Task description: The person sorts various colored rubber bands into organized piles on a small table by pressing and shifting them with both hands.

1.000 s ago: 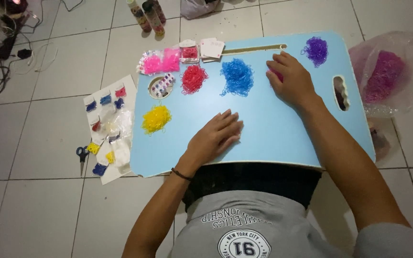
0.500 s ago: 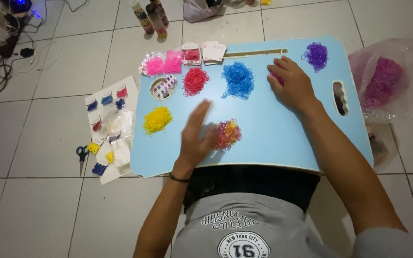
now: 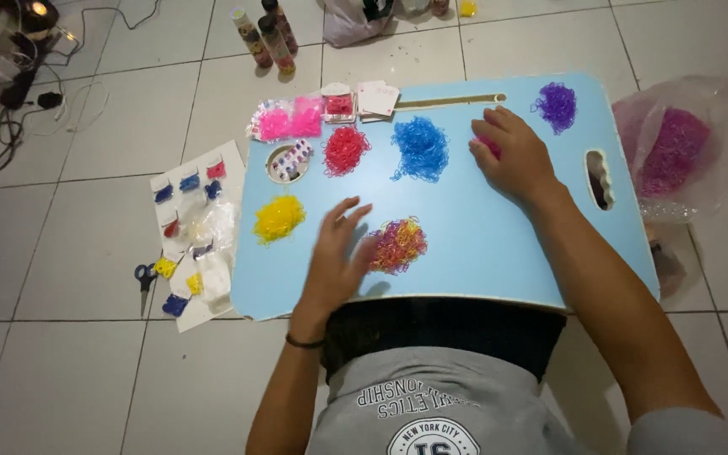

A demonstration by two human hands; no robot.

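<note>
On the light blue lap-desk worktop (image 3: 482, 244), the left hand (image 3: 336, 253) lies open with fingers spread, its fingertips just touching the left edge of a mixed pile of pink, orange and yellow small rubber bands (image 3: 398, 244) near the worktop's front edge. The right hand (image 3: 520, 160) rests with fingers curled over a small pink clump of bands (image 3: 489, 145), between the blue band pile (image 3: 420, 148) and the purple band pile (image 3: 556, 104) toward the worktop's far edge. The red band pile (image 3: 345, 150) and yellow band pile (image 3: 278, 217) lie on the worktop's left part.

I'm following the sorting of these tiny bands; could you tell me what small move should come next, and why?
Probably the left hand should pinch a few bands from the mixed pile beside it: that pile alone holds several colours, while the yellow pile and red pile are single-coloured.
</note>
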